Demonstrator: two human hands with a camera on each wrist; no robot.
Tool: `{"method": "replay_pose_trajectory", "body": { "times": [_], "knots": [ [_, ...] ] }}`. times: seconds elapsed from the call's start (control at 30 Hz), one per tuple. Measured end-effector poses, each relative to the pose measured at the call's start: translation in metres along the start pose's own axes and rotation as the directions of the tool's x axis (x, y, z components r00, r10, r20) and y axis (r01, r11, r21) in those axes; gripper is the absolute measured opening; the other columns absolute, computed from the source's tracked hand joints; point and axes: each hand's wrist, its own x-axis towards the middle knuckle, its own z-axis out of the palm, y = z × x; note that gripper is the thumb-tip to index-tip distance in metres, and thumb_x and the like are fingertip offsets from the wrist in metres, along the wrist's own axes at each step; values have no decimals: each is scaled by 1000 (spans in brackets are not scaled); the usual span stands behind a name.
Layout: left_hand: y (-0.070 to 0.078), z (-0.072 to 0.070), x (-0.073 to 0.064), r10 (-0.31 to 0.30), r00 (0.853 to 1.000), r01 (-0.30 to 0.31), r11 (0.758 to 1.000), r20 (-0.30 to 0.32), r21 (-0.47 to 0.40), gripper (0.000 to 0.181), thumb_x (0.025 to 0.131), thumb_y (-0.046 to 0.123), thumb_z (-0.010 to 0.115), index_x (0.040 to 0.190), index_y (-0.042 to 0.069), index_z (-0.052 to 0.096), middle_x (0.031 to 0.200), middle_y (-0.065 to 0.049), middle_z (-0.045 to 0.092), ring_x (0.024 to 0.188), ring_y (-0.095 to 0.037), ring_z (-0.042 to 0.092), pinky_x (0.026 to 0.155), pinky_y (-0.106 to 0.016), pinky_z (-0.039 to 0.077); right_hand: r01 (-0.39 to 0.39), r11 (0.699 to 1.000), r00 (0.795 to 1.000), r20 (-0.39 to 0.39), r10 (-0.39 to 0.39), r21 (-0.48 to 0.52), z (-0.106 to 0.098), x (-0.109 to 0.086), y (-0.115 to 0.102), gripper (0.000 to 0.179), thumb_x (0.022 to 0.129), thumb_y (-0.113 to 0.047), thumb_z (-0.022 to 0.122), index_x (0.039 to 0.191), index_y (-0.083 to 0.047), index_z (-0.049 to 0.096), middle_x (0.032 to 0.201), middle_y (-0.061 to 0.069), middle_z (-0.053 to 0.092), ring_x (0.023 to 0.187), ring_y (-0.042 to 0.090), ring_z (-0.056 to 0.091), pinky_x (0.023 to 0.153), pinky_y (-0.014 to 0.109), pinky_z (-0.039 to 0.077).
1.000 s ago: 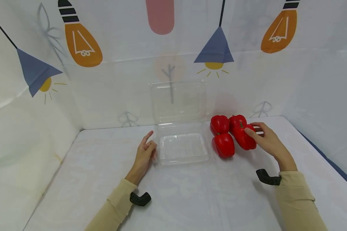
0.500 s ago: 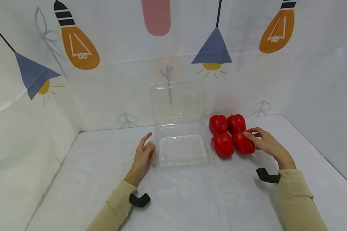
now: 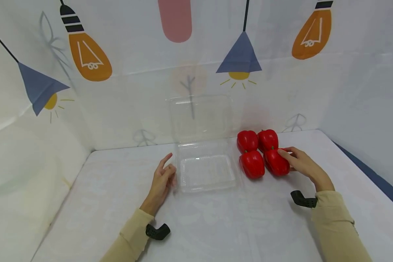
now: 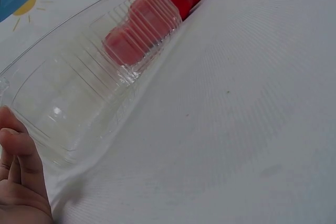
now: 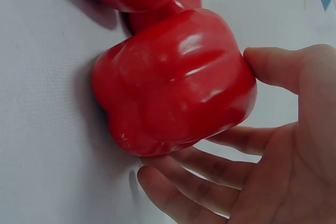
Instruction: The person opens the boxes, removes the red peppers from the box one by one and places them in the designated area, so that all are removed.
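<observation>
A clear plastic clamshell box (image 3: pixel 207 189) lies on the table with its lid (image 3: pixel 201 116) raised at the back. My left hand (image 3: pixel 160 183) is at the box's left side, index finger extended and the others loosely bent; in the left wrist view its fingertips (image 4: pixel 13 135) are close to the rim, and contact is unclear. To the right of the box, my right hand (image 3: pixel 302 165) holds a red bell pepper (image 3: pixel 276 163), thumb on one side and fingers beneath the other. This pepper sits at the front right of a group of red bell peppers.
Beside the held pepper is a front-left pepper (image 3: pixel 252 165). Behind them stand a back-left pepper (image 3: pixel 247 141) and a back-right pepper (image 3: pixel 268 139). A printed curtain (image 3: pixel 134 102) hangs behind the white table (image 3: pixel 203 225).
My right hand has lowered the red bell pepper onto the table, in front of the back-right one, and still touches it. The left hand and the box stay in place.
</observation>
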Motion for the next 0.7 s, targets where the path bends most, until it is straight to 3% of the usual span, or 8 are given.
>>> {"method": "replay_pose_trajectory", "body": {
  "times": [0.3,0.7],
  "knots": [
    [-4,-7,-7,52,996,-52,999,75,-13,62,96,7,47,149,4,17,67,7,50,46,-5,44,42,-17,36,-5,1000,1000,-30,6,10,10,-8,2,86,94,-62,30,142,9,20,134,32,38,113,42,45,86,46,51],
    [-2,-5,-7,24,998,-24,1000,53,-15,59,95,6,49,148,9,23,70,6,49,45,-6,42,42,-17,36,15,1000,998,-62,-16,-4,11,-10,-1,82,96,-58,28,143,9,18,133,34,35,114,46,45,86,47,53]
  ]
}}
